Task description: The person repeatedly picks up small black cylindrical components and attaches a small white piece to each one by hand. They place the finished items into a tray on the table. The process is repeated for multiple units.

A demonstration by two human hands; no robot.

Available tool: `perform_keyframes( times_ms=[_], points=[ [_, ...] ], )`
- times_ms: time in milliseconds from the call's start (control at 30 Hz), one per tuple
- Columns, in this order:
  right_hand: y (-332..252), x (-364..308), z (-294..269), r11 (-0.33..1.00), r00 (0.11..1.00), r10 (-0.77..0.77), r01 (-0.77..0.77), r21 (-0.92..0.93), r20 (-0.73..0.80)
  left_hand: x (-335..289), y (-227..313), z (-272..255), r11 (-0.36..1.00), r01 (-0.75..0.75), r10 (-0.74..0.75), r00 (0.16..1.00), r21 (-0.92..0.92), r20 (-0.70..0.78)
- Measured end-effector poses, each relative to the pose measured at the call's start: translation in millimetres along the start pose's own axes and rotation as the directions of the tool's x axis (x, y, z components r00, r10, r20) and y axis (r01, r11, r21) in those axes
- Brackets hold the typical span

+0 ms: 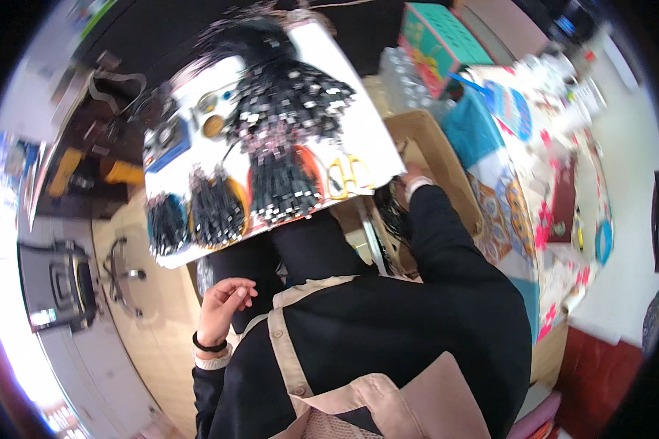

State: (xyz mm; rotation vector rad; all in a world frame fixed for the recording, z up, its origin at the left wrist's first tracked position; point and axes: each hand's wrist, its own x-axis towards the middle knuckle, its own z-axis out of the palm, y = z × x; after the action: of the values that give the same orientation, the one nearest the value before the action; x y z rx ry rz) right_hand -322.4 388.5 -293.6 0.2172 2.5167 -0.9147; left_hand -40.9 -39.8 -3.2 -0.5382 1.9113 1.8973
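The left hand (223,301) hangs free beside the person's lap, fingers loosely curled toward the palm, holding and touching nothing; a black band and a pale cuff sit at its wrist. The right hand (410,178) reaches forward and down into an open brown cardboard box (447,157), just past the edge of the tabletop. Only its back and a white wristband show, so whether its fingers are spread or closed cannot be told. Just below and inward of that hand, a dark tangle of thin black cords (394,212) lies in the box, apparently touching the hand.

Immediately left of the right hand and ahead of the left hand lies the white rectangular tabletop (377,128). On its near edge, closest to the right hand, rest yellow-handled scissors (348,175). Further left stand bundles of black cable pieces with silvery ends (282,186), one on an orange tray. Two smaller black bundles (216,205) sit at the corner above the left hand. A large heap of the same black pieces (289,95) fills the far side.

Beyond the box, to the right of the right hand, a bright patterned cloth (523,197) covers another surface. A teal box (439,40) stands further off.
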Motion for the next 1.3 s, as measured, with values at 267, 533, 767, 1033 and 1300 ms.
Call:
perform_keyframes(
  times_ms=[267,533,767,1033,1300],
  points=[
    [26,22,-42,0.792,0.993,-0.046,0.105,0.602,-0.112,-26,-62,-4,0.999,-0.036,0.032,0.992,-0.031,-0.124],
    [-24,-83,-132,0.733,0.942,-0.084,0.279,0.621,-0.325,-12,-104,-10,0.981,-0.184,0.183,0.983,-0.061,-0.024],
    [-186,-251,-85,0.68,0.525,-0.403,0.72,0.139,-0.75,-2,-145,-60,0.678,-0.339,0.587,0.784,0.652,-0.203],
    [-314,-261,125,-0.136,-0.137,-0.887,0.99,0.035,0.441,56,-153,-147,-0.016,-0.76,0.546,0.538,0.65,0.642],
    [-339,-230,209,-0.155,-0.265,-0.74,0.961,0.228,0.618,52,-159,-168,0.239,-0.859,0.682,0.48,0.453,0.552]
  ],
)
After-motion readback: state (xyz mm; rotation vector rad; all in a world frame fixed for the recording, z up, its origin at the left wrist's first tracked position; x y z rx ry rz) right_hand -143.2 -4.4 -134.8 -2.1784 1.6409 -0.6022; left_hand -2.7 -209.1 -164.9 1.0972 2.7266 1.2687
